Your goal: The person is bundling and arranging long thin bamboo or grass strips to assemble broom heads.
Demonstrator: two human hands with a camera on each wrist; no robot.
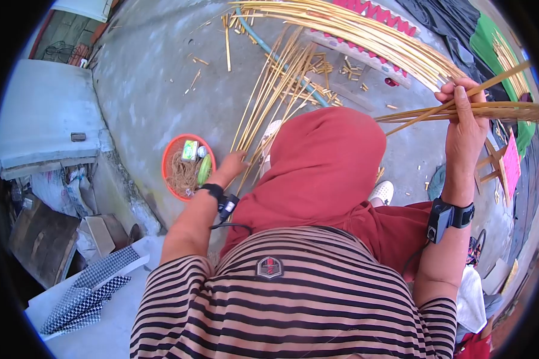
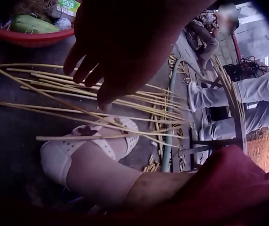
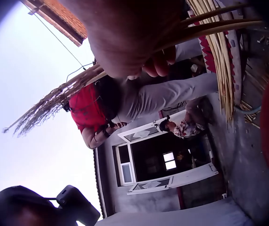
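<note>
Striped shirt (image 1: 317, 287) and red trousers (image 1: 323, 161) nearest the camera. Right hand (image 1: 467, 128), raised to the right, grasps a bunch of stalks (image 1: 509, 112), thumb across it; one thicker stalk (image 1: 503, 78) crosses the others at an angle. Brushy ends stick out past the hand in the right wrist view. Grip looks firm; best kept close to the crossing, snug enough to stop slipping, not so hard that it creases the stems. Left hand (image 1: 229, 167) is low, beside the left knee, fingers spread and relaxed above the loose stalks (image 1: 263, 102), nothing clasped; contact can't be told. For a clean pick from there, fingertips should take one stem near its end and draw it along its length, so neighbours don't tangle. Loose stalks fan out over the floor (image 1: 138, 72), partly beside a white shoe (image 1: 272, 128). Left of them, red basket (image 1: 164, 163) with twine (image 1: 182, 175) and a green gourd-like thing (image 1: 204, 170). Farther off: short pieces (image 1: 322, 63), blue hose (image 1: 260, 42), a long pile (image 1: 353, 27) over a red-and-white rack (image 1: 371, 55). Beyond, a person in red (image 3: 87, 106).
</note>
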